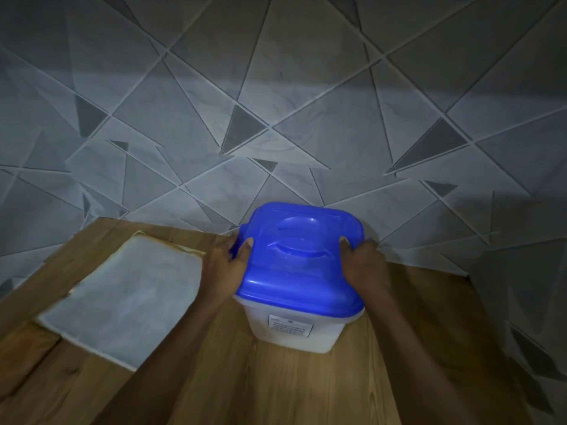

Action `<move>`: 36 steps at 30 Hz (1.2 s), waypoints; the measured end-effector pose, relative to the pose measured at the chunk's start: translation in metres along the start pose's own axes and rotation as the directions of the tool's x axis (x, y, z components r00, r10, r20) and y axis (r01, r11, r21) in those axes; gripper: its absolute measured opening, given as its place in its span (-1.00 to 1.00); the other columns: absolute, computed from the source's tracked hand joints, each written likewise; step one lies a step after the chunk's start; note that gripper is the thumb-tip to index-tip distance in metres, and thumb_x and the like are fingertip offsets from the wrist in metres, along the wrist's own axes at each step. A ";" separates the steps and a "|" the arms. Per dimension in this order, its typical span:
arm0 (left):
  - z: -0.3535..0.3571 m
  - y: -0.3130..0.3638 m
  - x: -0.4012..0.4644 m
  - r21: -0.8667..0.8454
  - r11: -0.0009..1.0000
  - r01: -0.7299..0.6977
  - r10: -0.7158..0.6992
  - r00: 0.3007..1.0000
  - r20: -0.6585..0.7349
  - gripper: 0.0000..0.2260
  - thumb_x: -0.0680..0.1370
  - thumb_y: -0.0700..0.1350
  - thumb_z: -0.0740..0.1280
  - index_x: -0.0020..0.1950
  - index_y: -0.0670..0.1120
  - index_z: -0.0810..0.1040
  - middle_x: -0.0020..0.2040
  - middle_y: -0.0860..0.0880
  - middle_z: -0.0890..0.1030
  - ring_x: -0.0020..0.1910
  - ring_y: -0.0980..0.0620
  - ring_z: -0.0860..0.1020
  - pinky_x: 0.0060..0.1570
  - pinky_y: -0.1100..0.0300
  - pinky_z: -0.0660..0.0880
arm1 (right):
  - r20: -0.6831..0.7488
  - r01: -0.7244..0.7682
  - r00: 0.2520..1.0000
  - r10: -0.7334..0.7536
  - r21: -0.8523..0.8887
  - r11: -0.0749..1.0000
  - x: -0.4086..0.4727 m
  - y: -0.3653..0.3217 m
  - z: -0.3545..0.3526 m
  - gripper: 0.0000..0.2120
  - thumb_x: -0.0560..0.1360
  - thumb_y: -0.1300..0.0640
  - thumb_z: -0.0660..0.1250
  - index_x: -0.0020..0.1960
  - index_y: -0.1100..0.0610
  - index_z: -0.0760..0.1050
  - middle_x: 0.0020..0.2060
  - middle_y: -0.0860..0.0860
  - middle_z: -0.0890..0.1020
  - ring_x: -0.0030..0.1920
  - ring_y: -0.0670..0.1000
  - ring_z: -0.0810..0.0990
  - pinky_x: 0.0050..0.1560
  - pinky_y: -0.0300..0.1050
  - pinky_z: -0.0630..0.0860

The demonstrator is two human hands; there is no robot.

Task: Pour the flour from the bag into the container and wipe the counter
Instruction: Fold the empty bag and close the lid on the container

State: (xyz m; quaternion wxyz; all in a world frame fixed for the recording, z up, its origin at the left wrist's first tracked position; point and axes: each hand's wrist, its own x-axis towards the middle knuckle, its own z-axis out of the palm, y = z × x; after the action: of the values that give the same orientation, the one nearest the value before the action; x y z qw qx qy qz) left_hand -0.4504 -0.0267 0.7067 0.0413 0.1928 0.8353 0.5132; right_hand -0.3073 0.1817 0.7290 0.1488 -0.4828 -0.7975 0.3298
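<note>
What we cannot make out

The print on the container's label (pixel 290 328) is too small for us to read, and its blue lid (pixel 302 265) hides the contents. We see only thumbs on the lid; the other fingers of the left hand (pixel 225 265) and right hand (pixel 365 265) are hidden behind it. The pale sheet (pixel 122 296) is blurred.

left hand (pixel 228 265) gripping, thumb up | right hand (pixel 363 265) gripping, mirrored

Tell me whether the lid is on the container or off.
On. The blue lid covers the whole top of the container, with the left hand and right hand gripping its sides.
</note>
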 end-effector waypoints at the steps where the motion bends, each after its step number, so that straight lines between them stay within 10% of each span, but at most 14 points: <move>1: 0.002 0.004 0.001 -0.233 0.958 0.166 -0.146 0.984 0.100 -0.61 0.52 0.18 0.39 0.24 -0.02 0.59 0.08 0.02 0.68 -0.01 0.02 0.66 0.06 0.06 0.59 | 0.012 -0.017 1.000 0.016 0.036 0.999 -0.002 0.002 -0.001 -0.39 0.65 -0.17 0.15 0.35 0.38 0.31 0.24 0.33 0.55 0.24 0.30 0.55 0.14 0.02 0.47; 5: -0.002 0.010 0.008 -0.539 0.536 0.650 -0.269 0.737 0.620 -0.68 0.54 0.02 0.41 0.25 -0.09 0.63 0.16 -0.16 0.68 0.17 -0.16 0.64 0.26 -0.08 0.52 | 0.049 -0.072 0.997 0.065 0.176 0.982 -0.001 0.008 -0.002 -0.33 0.60 -0.24 0.20 0.44 0.28 0.29 0.34 0.27 0.51 0.31 0.30 0.50 0.26 0.09 0.43; 14: -0.003 0.006 0.019 -0.485 0.639 0.597 -0.375 0.792 0.482 -0.52 0.29 -0.01 0.63 0.15 -0.14 0.68 0.04 -0.18 0.72 0.01 -0.19 0.70 0.08 -0.14 0.62 | 0.038 -0.098 0.995 0.091 0.313 0.945 0.001 0.015 0.003 -0.36 0.55 -0.26 0.29 0.41 0.20 0.36 0.28 0.19 0.56 0.23 0.26 0.56 0.23 0.13 0.50; 21: 0.004 0.028 0.023 -0.064 0.969 0.238 -0.239 0.971 -0.001 -0.58 0.34 0.13 0.56 -0.02 -0.14 0.59 -0.13 -0.03 0.64 -0.23 0.04 0.60 -0.37 0.26 0.45 | 0.040 -0.114 0.993 0.107 0.364 0.924 -0.001 0.015 0.002 -0.37 0.53 -0.25 0.33 0.38 0.19 0.38 0.26 0.18 0.57 0.23 0.26 0.55 0.23 0.15 0.50; 36: 0.005 0.028 0.015 0.312 0.950 -0.008 0.001 1.000 0.025 -0.52 0.54 0.26 0.27 0.11 -0.15 0.57 0.01 -0.15 0.63 0.03 -0.16 0.61 0.02 0.05 0.57 | 0.009 -0.067 0.998 0.067 0.240 0.968 -0.003 0.010 0.002 -0.36 0.58 -0.25 0.24 0.39 0.26 0.36 0.28 0.23 0.56 0.26 0.29 0.54 0.26 0.13 0.47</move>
State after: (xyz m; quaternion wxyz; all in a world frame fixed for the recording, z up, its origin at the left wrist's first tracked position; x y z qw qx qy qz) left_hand -0.4547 -0.0060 0.7307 0.0192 0.2050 0.9050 0.3722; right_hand -0.3007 0.1814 0.7210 0.1947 -0.4880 -0.7349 0.4287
